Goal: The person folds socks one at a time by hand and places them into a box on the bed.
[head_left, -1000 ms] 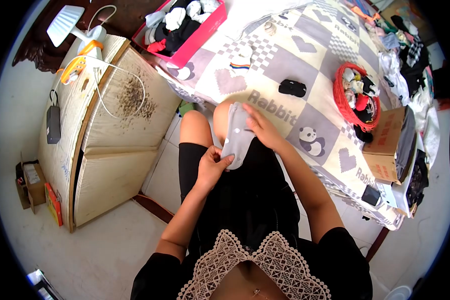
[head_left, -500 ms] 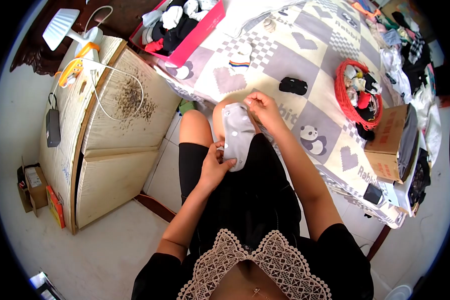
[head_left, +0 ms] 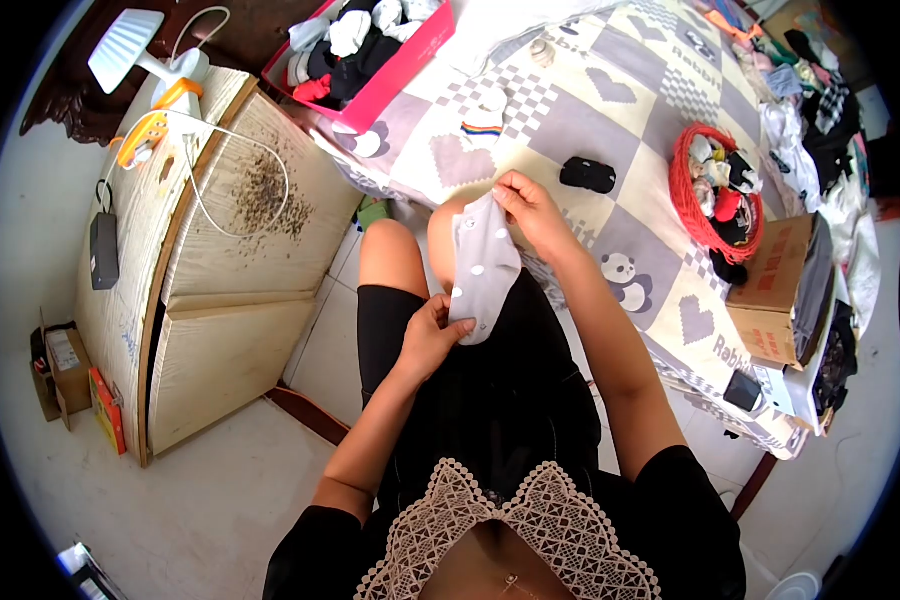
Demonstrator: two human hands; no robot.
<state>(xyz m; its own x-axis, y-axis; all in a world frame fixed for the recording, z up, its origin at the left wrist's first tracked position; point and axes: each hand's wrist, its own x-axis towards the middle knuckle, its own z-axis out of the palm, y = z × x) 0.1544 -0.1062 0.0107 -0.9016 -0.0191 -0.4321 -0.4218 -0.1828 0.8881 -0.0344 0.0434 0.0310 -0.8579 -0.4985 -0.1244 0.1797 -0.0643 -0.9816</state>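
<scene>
A grey sock with white dots (head_left: 485, 270) lies across my thigh, stretched lengthwise between my hands. My left hand (head_left: 432, 335) pinches its lower end, thumb on top and fingers along the side edge. At the upper end, my right hand (head_left: 532, 212) grips the corner between thumb and fingers. On the bed beyond are a folded black sock bundle (head_left: 587, 174) and a white sock with a rainbow stripe (head_left: 484, 118).
A pink box of socks (head_left: 395, 75) stands on the bed's far left. To the right are a red basket of socks (head_left: 682, 190), a cardboard box (head_left: 770, 285) and piled clothes (head_left: 820, 130). A wooden cabinet (head_left: 235, 360) with a white lamp (head_left: 130, 50) stands left.
My right hand has closed on the sock's upper corner and drawn it slightly upward. The sock's top now looks narrower and more slanted. My left hand keeps its hold.
</scene>
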